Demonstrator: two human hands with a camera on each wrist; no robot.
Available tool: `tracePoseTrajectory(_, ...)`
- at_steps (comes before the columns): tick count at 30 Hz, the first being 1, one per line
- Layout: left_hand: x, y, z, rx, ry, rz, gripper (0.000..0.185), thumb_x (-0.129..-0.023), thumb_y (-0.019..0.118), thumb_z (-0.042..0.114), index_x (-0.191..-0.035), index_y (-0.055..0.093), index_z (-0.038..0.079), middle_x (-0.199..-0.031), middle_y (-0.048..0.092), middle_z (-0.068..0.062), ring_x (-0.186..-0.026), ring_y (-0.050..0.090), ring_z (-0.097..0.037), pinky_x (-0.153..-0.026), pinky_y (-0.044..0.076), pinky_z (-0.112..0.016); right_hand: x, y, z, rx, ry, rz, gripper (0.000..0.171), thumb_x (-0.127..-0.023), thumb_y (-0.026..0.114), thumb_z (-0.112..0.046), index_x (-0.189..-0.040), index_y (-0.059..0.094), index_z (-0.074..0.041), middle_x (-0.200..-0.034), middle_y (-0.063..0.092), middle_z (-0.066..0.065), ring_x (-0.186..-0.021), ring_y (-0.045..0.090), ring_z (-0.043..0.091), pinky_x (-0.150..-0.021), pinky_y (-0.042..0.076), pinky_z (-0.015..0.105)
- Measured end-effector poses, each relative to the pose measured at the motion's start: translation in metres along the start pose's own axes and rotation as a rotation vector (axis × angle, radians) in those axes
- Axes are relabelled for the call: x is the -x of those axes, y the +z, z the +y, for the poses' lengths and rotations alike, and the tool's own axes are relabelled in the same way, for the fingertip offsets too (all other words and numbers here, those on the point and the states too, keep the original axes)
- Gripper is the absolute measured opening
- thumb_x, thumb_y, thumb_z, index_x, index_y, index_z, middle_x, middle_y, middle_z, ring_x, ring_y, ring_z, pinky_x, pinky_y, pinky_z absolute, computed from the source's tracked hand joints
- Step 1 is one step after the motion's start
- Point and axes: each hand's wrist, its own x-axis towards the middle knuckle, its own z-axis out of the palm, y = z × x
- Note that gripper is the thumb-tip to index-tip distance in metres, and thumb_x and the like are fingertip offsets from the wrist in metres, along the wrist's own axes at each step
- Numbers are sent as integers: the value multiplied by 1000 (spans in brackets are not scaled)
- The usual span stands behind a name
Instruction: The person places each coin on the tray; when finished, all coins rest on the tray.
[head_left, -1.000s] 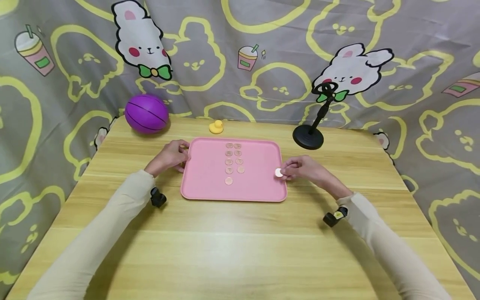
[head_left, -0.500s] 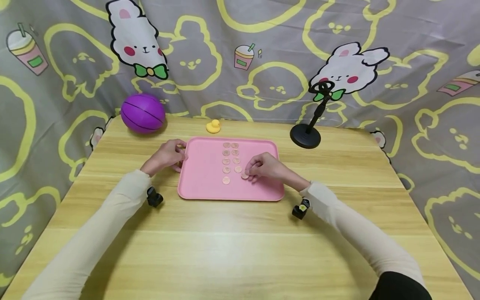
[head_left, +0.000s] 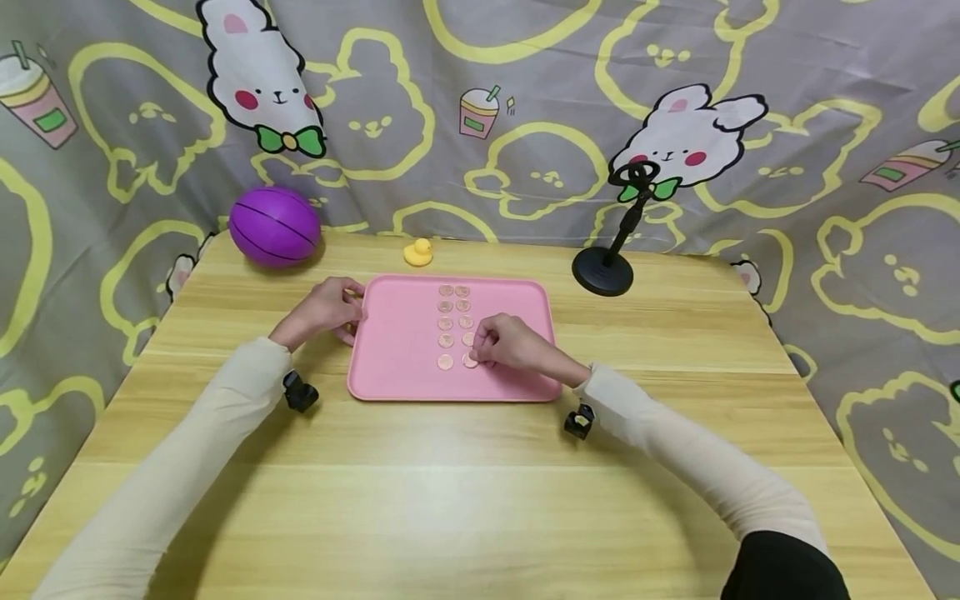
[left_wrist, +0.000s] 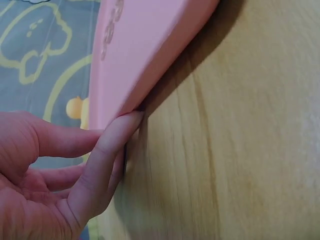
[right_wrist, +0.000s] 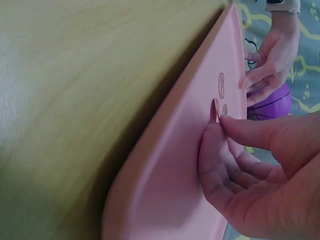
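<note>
A pink tray lies on the wooden table, with several coins set out in two columns on it. My right hand is over the tray and pinches a coin between thumb and forefinger. That coin is at the near end of the right column, tilted on its edge in the right wrist view, beside the lowest coin of the left column. At the tray's left side my left hand grips the rim, its thumb and fingers meeting at the edge in the left wrist view.
Behind the tray sits a small yellow rubber duck. A purple ball stands at the back left, and a black stand with a round base at the back right. A patterned curtain hangs behind the table.
My right hand has moved left from the tray's right edge to the coin columns, bringing a coin down to the near end of the right one. My left hand stays at the rim.
</note>
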Motion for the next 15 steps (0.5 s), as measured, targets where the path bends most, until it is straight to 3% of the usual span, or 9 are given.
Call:
tracePoseTrajectory(11,-3,5,-5,-23,-40,39,54,-98,57,-3,-148,41,-16,-115,59,-29,-76,69,-20,-66,70,-34,-1,-2,-1,132,-19,25,10,-93,77,-6,-88,68,-6,-81,66,5,-68,58,14,-57,51,19)
tracePoseTrajectory(15,-2,6,-5,-18,-33,43,55,-98,58,-2,-148,41,-16,-115,59,-29,-78,69,-19,-66,70,-34,2,-7,2,140,-42,44,7,-93,75,-5,-89,69,-6,-85,68,5,-75,59,15,-64,53,20)
